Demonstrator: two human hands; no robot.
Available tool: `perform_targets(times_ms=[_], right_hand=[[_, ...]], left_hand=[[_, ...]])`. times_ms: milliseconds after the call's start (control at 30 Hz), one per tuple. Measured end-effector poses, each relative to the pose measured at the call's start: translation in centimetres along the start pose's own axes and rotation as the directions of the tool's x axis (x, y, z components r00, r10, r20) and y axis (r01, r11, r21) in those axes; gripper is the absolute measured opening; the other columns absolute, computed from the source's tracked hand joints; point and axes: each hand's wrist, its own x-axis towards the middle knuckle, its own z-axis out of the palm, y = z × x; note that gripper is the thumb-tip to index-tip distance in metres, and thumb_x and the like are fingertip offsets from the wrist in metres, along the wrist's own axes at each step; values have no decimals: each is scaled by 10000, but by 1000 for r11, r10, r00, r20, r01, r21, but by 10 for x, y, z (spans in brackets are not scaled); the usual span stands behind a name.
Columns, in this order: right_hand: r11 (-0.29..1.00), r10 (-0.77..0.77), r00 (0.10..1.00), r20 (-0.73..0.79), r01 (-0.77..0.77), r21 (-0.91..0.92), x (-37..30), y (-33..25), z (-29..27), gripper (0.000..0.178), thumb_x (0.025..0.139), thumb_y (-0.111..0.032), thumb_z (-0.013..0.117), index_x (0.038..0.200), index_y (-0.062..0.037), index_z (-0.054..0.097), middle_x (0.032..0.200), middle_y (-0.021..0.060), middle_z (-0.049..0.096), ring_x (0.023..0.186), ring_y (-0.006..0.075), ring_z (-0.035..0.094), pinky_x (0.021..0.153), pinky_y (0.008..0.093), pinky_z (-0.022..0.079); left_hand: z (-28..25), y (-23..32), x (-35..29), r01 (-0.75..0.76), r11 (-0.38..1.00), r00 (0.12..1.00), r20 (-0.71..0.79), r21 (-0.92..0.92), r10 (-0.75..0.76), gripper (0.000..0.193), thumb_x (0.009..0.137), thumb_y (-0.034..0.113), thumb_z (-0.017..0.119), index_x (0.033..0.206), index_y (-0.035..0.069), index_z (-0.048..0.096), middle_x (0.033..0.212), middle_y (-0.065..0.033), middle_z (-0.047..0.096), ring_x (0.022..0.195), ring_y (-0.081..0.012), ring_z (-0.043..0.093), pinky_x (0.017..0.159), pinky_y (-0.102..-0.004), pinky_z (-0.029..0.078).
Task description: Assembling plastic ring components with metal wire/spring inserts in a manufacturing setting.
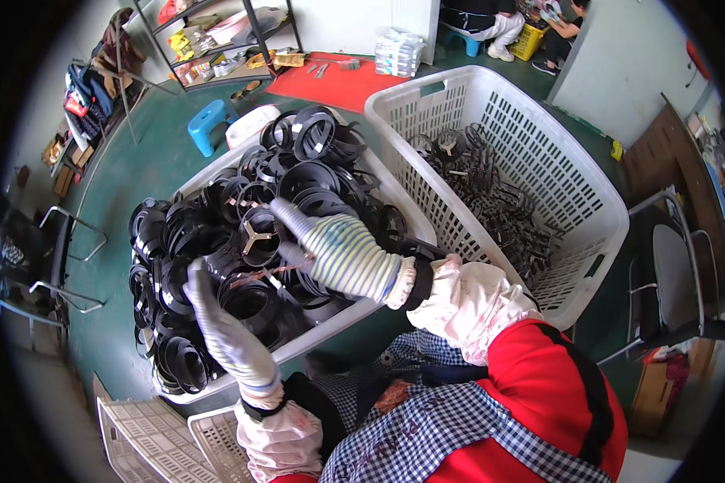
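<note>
While black rings (250,304) lie between, left hand (229,336) stretches straight, right hand (342,248) spreads wide

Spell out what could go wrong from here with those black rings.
The black rings are heaped up to the rim of the white tub, so some might slide over the edge if disturbed.

Both the left hand and right hand are among overlapping rings; a gloved finger could snag.

The slotted white basket stands close by with metal pieces inside, so a stray ring might get mixed in.
</note>
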Motion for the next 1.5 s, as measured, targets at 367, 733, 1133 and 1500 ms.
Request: perform_targets(times_ms=[367,733,1133,1500], right_hand=[[977,-48,997,-54,58,204,-3,6,22,559,959,-71,540,1499,-57,398,976,157,707,732,284,684,650,372,527],[330,-26,909,415,-384,862,-24,-21,40,287,1045,-270,520,1260,-89,575,899,-19,609,722,56,564,669,229,500],[185,-213,769,603,-574,797,-19,-17,10,234,1023,-208,510,1184,-77,618,974,31,666,744,34,590,617,175,445],[998,-46,998,-52,47,28,11,90,-14,294,855,-281,745,1025,-44,720,1114,171,676,1068,338,638,936,415,499]], left_hand=[[21,40,-20,-233,968,927,320,89,194,778,997,468,519,1531,-9,214,1554,-247,303,1441,-410,309,1192,-545,189],[21,22,-11,531,469,827,310,-706,-469,1237,685,319,914,1598,121,102,1546,-150,375,1369,-282,434,1126,-421,366],[18,17,-4,582,425,789,355,-693,-502,1371,559,504,930,1594,118,118,1566,-148,307,1422,-332,355,1108,-454,400],[-23,-37,-7,336,586,847,-36,-737,-531,744,965,324,620,1538,27,250,1484,-180,405,1347,-295,448,1138,-455,370]])
